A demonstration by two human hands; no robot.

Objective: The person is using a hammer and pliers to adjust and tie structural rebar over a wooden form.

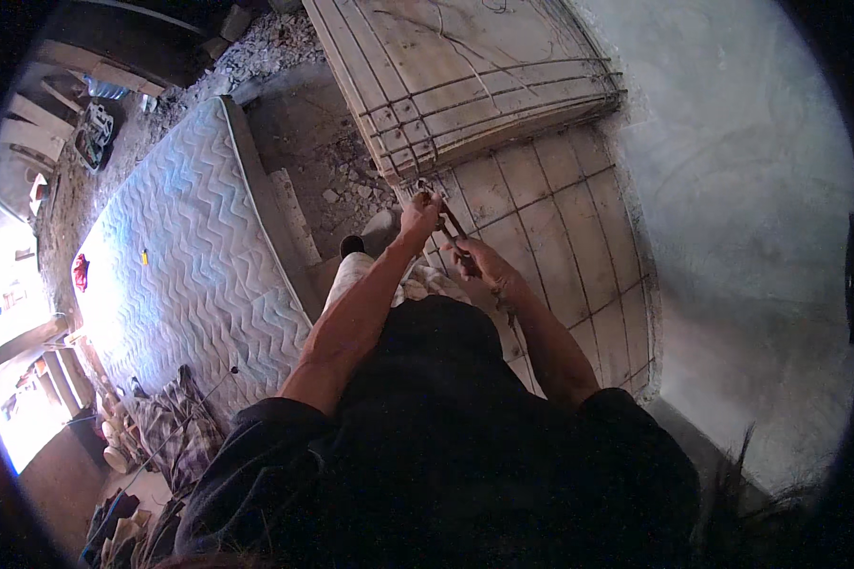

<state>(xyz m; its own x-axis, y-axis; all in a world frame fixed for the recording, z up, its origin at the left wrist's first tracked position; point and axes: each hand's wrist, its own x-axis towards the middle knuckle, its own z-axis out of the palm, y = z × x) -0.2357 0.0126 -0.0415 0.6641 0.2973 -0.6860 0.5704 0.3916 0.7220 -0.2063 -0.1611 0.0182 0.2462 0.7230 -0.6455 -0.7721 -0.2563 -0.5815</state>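
My left hand is closed at the lower corner of an upper rebar grid, by the edge of a raised slab; what its fingers hold is too small to make out. My right hand is shut on the handle of a long, dark, rusty tool, probably pliers or nippers, whose upper end reaches up beside my left fingers. Below both hands, a second rebar grid lies over pale boards. My legs, in pale trousers, show beneath my forearms.
A quilted mattress lies at left, with crumpled clothing below it. Rubble lies left of the slab. A grey plastered wall rises at right. Bright openings and assorted boards are at far left.
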